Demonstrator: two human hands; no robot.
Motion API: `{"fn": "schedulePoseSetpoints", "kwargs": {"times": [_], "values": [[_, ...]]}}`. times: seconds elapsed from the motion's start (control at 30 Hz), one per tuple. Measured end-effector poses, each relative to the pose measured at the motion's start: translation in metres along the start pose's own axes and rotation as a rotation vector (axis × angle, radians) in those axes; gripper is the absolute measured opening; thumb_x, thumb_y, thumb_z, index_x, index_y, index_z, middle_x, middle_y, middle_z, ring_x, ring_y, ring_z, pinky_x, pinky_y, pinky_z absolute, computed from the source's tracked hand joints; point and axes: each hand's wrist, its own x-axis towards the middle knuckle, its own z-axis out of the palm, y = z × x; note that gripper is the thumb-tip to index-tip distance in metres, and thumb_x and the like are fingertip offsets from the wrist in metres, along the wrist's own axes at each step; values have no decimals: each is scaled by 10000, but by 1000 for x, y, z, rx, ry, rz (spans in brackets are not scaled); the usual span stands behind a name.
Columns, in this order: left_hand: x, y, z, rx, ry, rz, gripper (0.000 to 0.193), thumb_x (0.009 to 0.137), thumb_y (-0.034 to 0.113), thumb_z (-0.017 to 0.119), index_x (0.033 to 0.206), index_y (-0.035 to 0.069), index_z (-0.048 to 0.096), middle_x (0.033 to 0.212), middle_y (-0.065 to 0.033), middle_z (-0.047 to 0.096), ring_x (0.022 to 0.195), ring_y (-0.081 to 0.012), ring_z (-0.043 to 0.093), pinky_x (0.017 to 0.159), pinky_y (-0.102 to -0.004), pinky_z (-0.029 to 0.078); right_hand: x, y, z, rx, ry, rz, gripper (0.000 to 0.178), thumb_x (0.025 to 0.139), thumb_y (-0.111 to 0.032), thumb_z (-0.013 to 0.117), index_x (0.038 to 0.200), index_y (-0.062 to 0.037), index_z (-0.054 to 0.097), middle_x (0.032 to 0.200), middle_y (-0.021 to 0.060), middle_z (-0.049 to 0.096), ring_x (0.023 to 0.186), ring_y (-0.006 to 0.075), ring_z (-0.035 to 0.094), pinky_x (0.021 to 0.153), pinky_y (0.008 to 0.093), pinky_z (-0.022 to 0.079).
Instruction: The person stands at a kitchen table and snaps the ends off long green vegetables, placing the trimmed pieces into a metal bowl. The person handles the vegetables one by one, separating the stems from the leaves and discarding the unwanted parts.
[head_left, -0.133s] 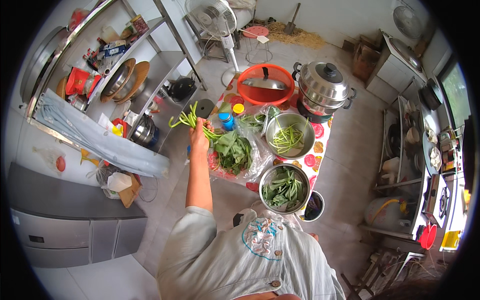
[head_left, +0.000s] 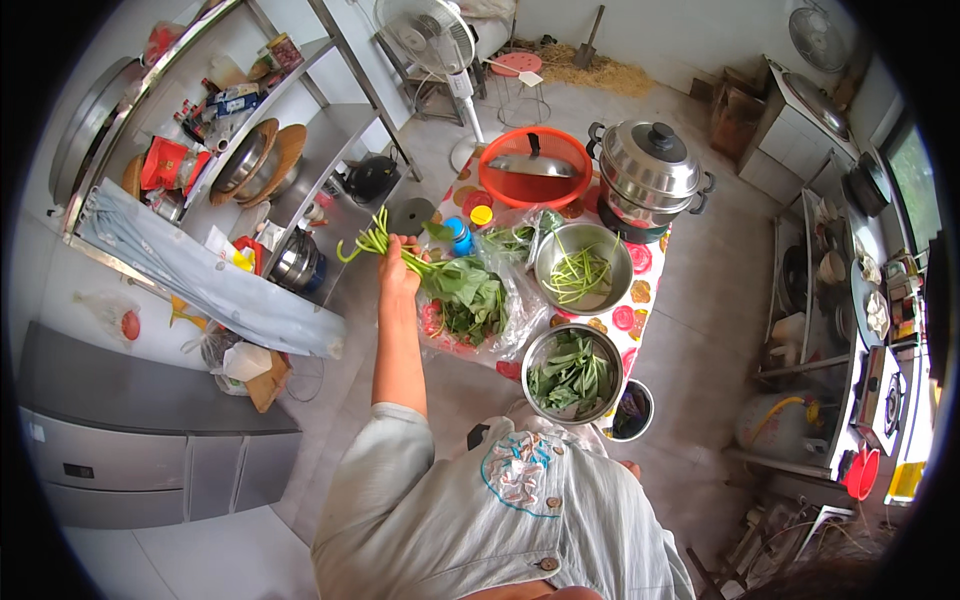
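My left hand (head_left: 398,272) reaches out over the left side of the table, closed round the stems of a bunch of leafy greens (head_left: 470,288). Pale green stem ends stick out beyond the fingers, while the broad leaves hang to the right over a clear plastic bag (head_left: 522,312). To the right, a steel bowl (head_left: 542,292) holds bare green stems. Nearer to me, another steel bowl (head_left: 530,397) contains loose leaves. My right hand does not show; a small patch of skin beside my shirt is too little to identify.
On the flowered tablecloth (head_left: 641,292) stand an orange basin (head_left: 492,185) with a cleaver across it, a lidded steamer pot (head_left: 655,175) and a blue jar (head_left: 459,236). A dark-filled bucket (head_left: 647,412) sits by the near table edge. Metal shelves (head_left: 345,122) rise at left.
The view has shifted slightly. My left hand stays closed on the greens, and their leaves have moved a little, covering more of the blue jar's surroundings.
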Motion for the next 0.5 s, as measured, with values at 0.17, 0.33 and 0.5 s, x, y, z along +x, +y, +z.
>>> {"fn": "schedulePoseSetpoints", "kwargs": {"times": [0.17,0.33,0.5], "values": [[-31,4,17,-54,-83,3,207,885,315,519,869,109,521,849,-38,559,687,-164,489,636,-404,457,17,0,-21,-39,-151,53,206,674,-207,586,764,-46,678,770,163,649,749,274,640,701,346,494],[-96,-7,45,-30,-266,-29,226,859,329,557,921,112,547,895,-40,567,785,-172,522,739,-408,453,41,-26,-44,-422,106,-205,188,696,-181,539,683,-31,651,732,189,622,713,343,613,666,406,493],[-157,-36,89,72,-397,-54,251,859,349,555,919,107,534,888,-37,550,794,-167,519,735,-376,455,39,-146,-111,-429,319,-443,165,692,-123,532,612,-5,616,665,197,602,622,352,589,600,419,481]]}}
